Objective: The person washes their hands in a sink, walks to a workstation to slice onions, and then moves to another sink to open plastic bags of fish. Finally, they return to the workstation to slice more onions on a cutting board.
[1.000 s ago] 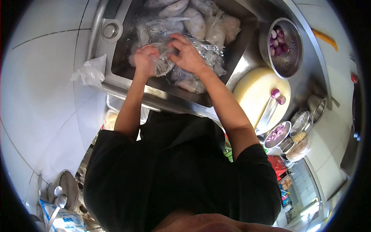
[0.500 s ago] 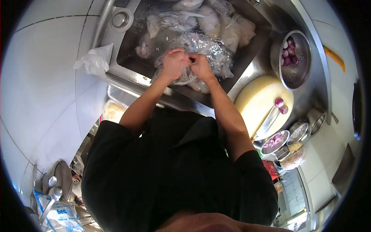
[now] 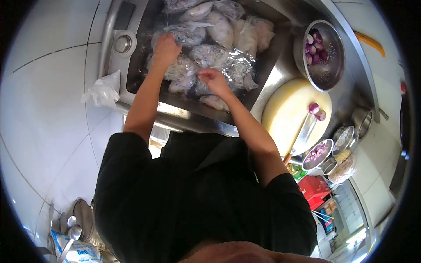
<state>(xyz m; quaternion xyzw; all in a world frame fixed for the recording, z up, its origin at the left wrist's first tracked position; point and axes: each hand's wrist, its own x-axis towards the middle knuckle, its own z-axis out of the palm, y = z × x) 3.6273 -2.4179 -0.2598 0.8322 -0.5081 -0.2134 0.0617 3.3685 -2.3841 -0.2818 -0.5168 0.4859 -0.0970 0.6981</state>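
Several clear plastic bags of pale, meat-like pieces (image 3: 219, 30) lie in water in the steel sink (image 3: 269, 72). My left hand (image 3: 167, 49) reaches over the left side of the sink and touches a clear bag (image 3: 188, 34) there. Its fingertips are hidden, so its grip does not show. Closer to the front edge, my right hand (image 3: 213, 79) hovers over the bags with loosely bent fingers, apart from each other and empty. A filled bag (image 3: 180, 68) lies between my two hands.
Right of the sink are a colander (image 3: 305, 65) of purple onions and a round cutting board (image 3: 276, 105) bearing a knife (image 3: 305, 129) and onion pieces. Beyond sits a bowl of sliced onion (image 3: 318, 154). A white plastic bag (image 3: 105, 90) hangs over the sink's left edge.
My hands were together at a bag near the sink's front. The left has moved away up and left to another bag; the right has separated from it and dropped slightly. The view has shifted.
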